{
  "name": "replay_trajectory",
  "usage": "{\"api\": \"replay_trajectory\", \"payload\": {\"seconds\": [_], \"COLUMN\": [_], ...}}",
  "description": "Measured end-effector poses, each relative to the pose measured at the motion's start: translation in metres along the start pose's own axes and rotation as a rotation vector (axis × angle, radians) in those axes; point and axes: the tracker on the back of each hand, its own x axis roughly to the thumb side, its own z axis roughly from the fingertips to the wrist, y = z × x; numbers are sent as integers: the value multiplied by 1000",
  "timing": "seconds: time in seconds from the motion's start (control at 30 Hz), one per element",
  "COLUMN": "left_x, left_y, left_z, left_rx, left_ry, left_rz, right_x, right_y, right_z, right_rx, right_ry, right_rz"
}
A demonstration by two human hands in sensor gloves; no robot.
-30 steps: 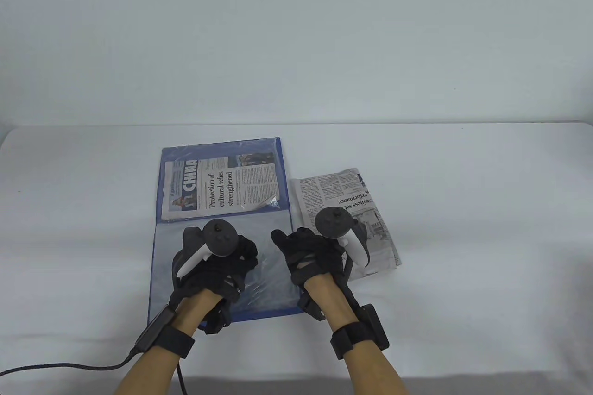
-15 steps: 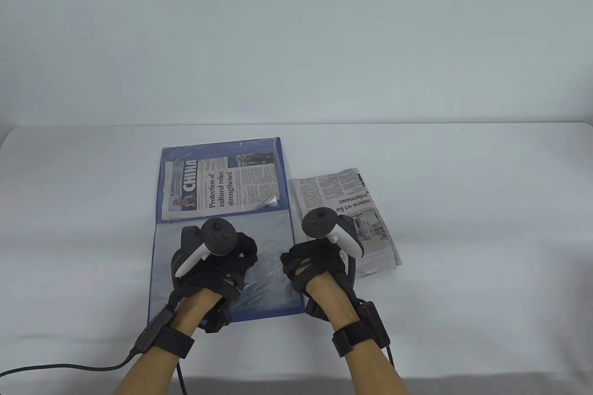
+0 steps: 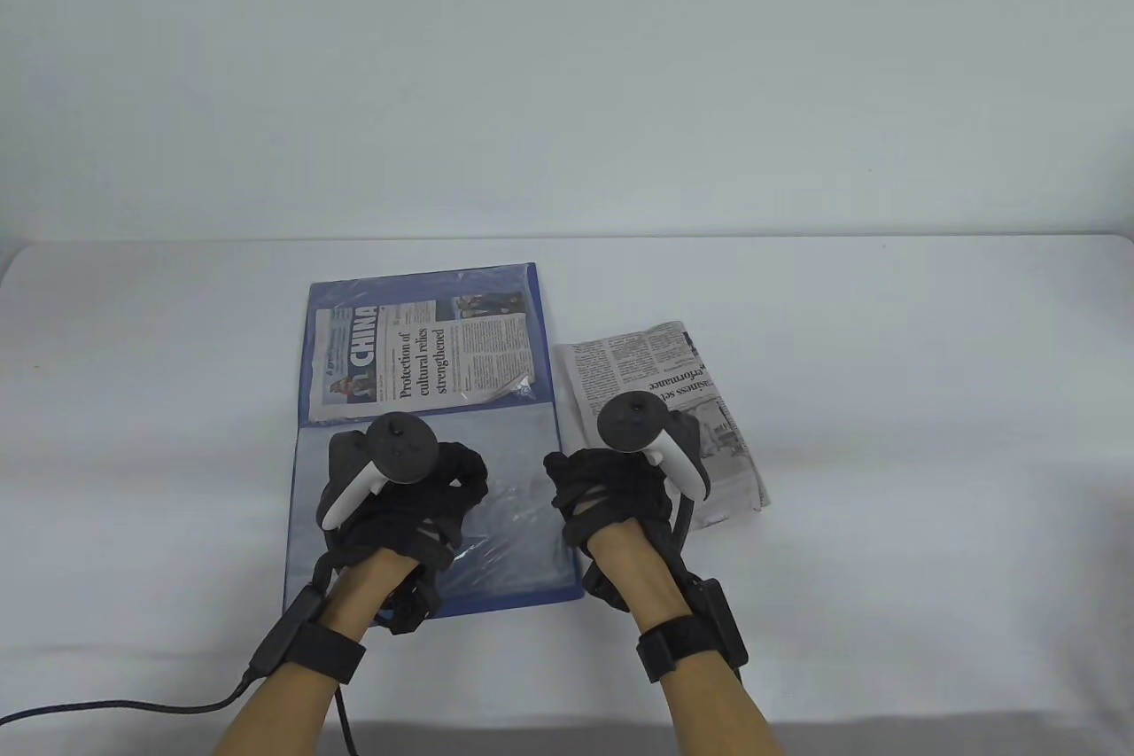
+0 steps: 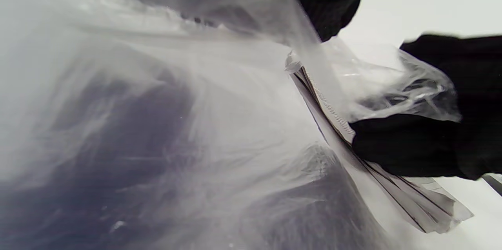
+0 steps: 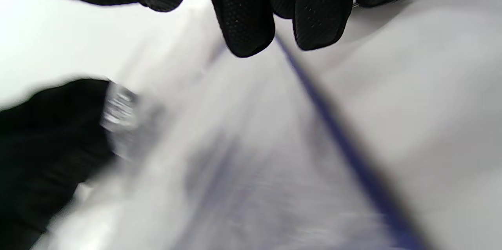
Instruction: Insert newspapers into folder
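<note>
A blue folder (image 3: 421, 279) lies open on the table. Its far clear sleeve holds a "China" newspaper (image 3: 425, 357). My left hand (image 3: 443, 481) rests on the near clear sleeve (image 3: 523, 472) and pinches its plastic, lifting it open, as the left wrist view (image 4: 157, 104) shows. A loose folded newspaper (image 3: 638, 357) lies right of the folder. My right hand (image 3: 602, 481) is at the folder's right edge and grips that paper's near left corner. In the left wrist view the right hand (image 4: 411, 148) holds the paper's edge (image 4: 333, 118) at the sleeve's mouth.
The white table (image 3: 886, 401) spreads wide on both sides of the folder. A black cable (image 3: 133, 707) runs from my left wrist to the near left edge. The right wrist view is blurred and shows the folder's blue edge (image 5: 345, 144) and my left hand (image 5: 47, 132).
My right hand has drawn its spread thumb off the folder and curled in at the folder's right edge. My left hand has shifted slightly left and away. The loose newspaper has barely moved.
</note>
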Motion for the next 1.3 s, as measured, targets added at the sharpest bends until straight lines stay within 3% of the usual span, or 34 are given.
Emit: {"api": "replay_trajectory", "payload": {"seconds": [0.1, 0.2, 0.43, 0.53, 0.63, 0.77, 0.83, 0.9, 0.93, 1.0, 1.17, 1.3], "left_x": [0, -3, -10, -12, -11, -9, -9, -9, -9, -8, -12, -12], "left_y": [0, 0, 7, 5, 4, 2, 0, -1, -1, 1, 9, 8], "left_z": [0, 1, 2, -1, -2, -2, -2, -3, -3, -1, 3, 2], "left_rx": [1, 13, 56, 18, 3, -18, -21, -28, -26, 0, 98, 90], "left_ry": [-3, 5, 37, 27, 21, 10, 12, 10, 9, 2, -15, -8], "left_rz": [6, 8, 68, 80, 81, 66, 58, 55, 53, 57, 126, 117], "right_x": [-1, 4, 6, 6, 14, 27, 28, 25, 22, 15, 7, 5], "right_y": [9, 14, 13, 14, 10, -2, -3, 3, 9, 21, 27, 24], "right_z": [-5, -8, -3, -5, -3, 10, 13, 8, 3, -4, -8, -9], "right_rx": [146, 159, 179, 212, 191, 1, -68, -20, 61, 197, 255, 268], "right_ry": [5, -5, 93, 130, 134, 95, -9, -125, -146, -86, 27, 20], "right_rz": [-59, -68, 136, 237, 315, 408, 374, 291, 235, 215, 386, 325]}}
